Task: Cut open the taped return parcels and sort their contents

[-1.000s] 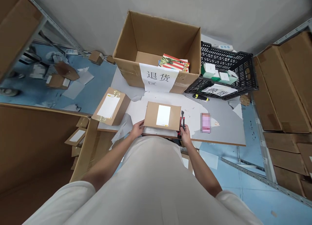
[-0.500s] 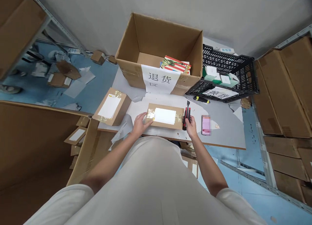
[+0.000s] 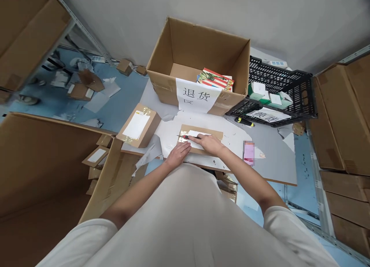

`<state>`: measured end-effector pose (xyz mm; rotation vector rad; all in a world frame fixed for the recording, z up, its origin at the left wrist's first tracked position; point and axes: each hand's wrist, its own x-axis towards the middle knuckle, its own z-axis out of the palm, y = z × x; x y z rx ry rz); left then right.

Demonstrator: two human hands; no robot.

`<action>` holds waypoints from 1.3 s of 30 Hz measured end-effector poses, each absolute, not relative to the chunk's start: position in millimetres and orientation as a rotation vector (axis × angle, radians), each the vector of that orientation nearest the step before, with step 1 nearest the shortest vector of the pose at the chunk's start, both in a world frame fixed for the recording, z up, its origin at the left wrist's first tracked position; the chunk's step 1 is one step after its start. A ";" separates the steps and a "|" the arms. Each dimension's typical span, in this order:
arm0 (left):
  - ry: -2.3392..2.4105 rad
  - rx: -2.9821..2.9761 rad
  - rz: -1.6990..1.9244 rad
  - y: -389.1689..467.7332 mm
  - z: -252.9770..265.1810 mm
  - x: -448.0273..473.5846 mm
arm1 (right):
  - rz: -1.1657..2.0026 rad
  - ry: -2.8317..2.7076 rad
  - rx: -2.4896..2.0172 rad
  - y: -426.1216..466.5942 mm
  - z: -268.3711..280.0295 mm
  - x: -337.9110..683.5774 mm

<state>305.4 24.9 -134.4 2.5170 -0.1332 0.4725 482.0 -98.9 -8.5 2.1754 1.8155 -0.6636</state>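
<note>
A taped cardboard box [image 3: 193, 128] with a white label lies flat on the table in front of me. My right hand [image 3: 211, 144] is over its top, closed around a red-and-black utility knife [image 3: 191, 137]. The knife points left, and its tip is at the clear tape near the box's left end. My left hand [image 3: 178, 155] holds the box at its front left corner, fingers together over the edge. Whether the blade has gone into the tape is too small to tell.
Left of it stands another labelled carton [image 3: 137, 125]. Behind is a large open cardboard box [image 3: 162, 88] with colourful booklets inside. A black plastic crate [image 3: 300, 101] holds small green-and-white boxes. A yellow-and-black tool [image 3: 245, 122] and a phone [image 3: 249, 152] lie on the table [image 3: 277, 159].
My right hand has carried the utility knife from the box's right end across to the tape at its left. My left hand has shifted to the front left corner. The view has moved slightly.
</note>
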 end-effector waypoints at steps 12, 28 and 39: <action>-0.018 2.549 0.363 22.6 -138.0 302.9 | -0.574 1.580 2.065 -182.5 15.7 511.5; 0.127 2.843 -0.032 27.6 -77.9 360.5 | -1.314 0.351 3.894 -290.2 -70.5 477.3; 0.157 2.849 -0.354 34.0 -74.6 384.8 | -1.950 0.295 3.787 -291.3 -85.2 483.0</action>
